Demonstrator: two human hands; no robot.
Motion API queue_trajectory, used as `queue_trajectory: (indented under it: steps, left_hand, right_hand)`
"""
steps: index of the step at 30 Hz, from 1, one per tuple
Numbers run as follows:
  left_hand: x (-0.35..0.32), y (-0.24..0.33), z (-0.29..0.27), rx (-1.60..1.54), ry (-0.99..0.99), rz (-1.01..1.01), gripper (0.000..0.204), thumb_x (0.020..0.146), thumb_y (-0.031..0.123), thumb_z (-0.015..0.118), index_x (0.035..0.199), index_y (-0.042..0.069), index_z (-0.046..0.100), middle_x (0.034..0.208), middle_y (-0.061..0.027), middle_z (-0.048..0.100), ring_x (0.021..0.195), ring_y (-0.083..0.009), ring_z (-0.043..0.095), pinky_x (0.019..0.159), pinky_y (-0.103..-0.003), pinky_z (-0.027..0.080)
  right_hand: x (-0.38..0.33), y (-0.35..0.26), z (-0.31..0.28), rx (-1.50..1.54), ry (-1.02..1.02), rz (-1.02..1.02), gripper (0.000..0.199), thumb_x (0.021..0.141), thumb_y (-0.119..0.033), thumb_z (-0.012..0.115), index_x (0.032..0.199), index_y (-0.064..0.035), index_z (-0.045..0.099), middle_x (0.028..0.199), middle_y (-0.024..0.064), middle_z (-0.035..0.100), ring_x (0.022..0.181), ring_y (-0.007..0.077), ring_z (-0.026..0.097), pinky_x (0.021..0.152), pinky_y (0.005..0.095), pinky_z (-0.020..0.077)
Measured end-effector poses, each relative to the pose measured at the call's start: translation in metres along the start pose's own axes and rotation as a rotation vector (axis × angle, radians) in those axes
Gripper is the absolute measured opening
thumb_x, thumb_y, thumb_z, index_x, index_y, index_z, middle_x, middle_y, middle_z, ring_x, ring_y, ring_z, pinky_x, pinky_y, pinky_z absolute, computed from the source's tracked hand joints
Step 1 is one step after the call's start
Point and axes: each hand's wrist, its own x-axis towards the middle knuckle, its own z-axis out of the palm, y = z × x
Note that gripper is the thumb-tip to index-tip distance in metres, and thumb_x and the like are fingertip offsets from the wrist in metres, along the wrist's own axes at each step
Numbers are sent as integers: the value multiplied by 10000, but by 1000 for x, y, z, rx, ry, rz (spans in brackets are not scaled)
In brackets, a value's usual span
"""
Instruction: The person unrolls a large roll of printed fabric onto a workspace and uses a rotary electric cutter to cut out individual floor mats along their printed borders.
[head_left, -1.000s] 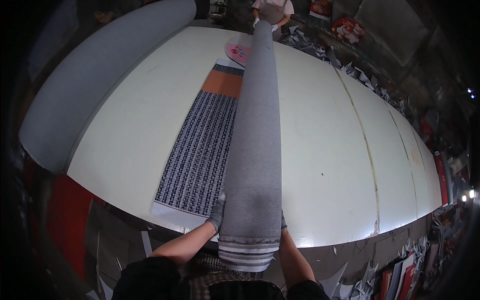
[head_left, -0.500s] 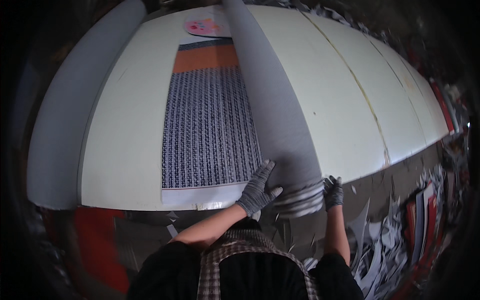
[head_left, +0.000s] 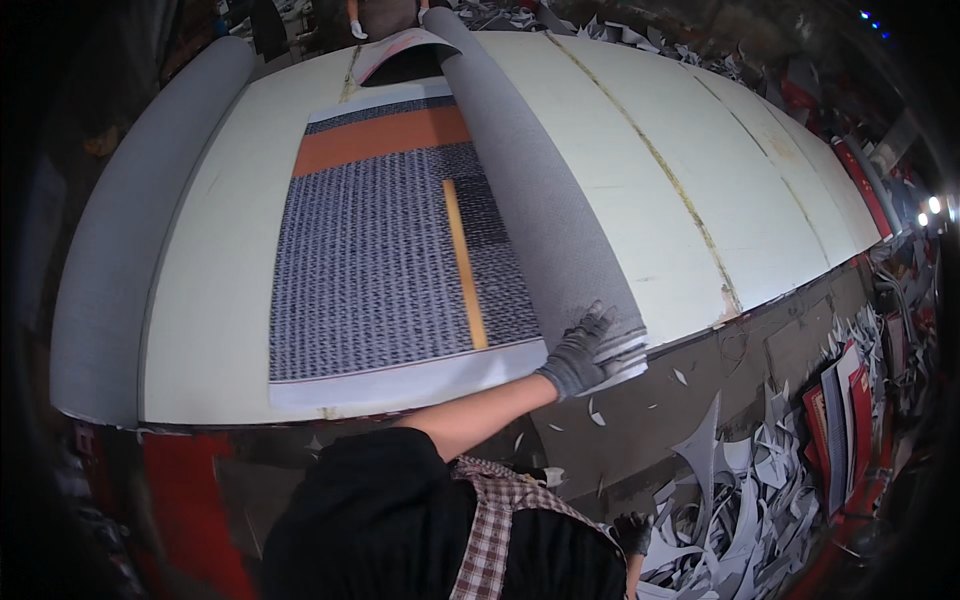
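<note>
A long grey-backed roll of patterned matting (head_left: 535,200) lies lengthwise over the pale table. Its unrolled part, a blue-and-white patterned mat (head_left: 360,250) with an orange band and white edge, spreads flat to the left. A narrow yellow strip (head_left: 464,265) shows on the mat near the roll. My gloved left hand (head_left: 583,355) rests on the roll's near end, fingers laid out over its top. My gloved right hand (head_left: 632,533) hangs low beside my body, away from the table; its fingers are too dark to make out.
Another grey roll (head_left: 150,230) lies along the table's left side. At the far edge stands a person (head_left: 385,15) with gloved hands near a curled-up sheet (head_left: 408,55). Grey offcuts (head_left: 740,510) cover the floor at right, beside upright red and grey pieces (head_left: 840,430).
More of the mat lies exposed, including the yellow strip. My right hand has left the roll's end and dropped down. The far sheet has curled up, and the person's hands have come into view.
</note>
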Motion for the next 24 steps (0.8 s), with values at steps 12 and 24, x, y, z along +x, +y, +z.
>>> queue_trajectory:
  steps: [12,24]
  left_hand:
    - [116,84,98,674,-12,-193,663,731,523,504,1241,107,420,1333,-184,274,1248,-350,206,1025,-505,113]
    - [163,64,189,626,-4,28,799,616,581,582,1253,139,395,1311,-195,277,1249,-364,161,1011,-549,80]
  right_hand:
    - [95,-196,-103,-270,-201,-106,607,818,-576,399,1270,-172,401,1257,89,458,1122,259,424,897,444,325]
    - [140,-244,-125,-287,-195,45,385,777,-480,536,1060,-219,536,1018,15,589,861,221,550,736,389,378]
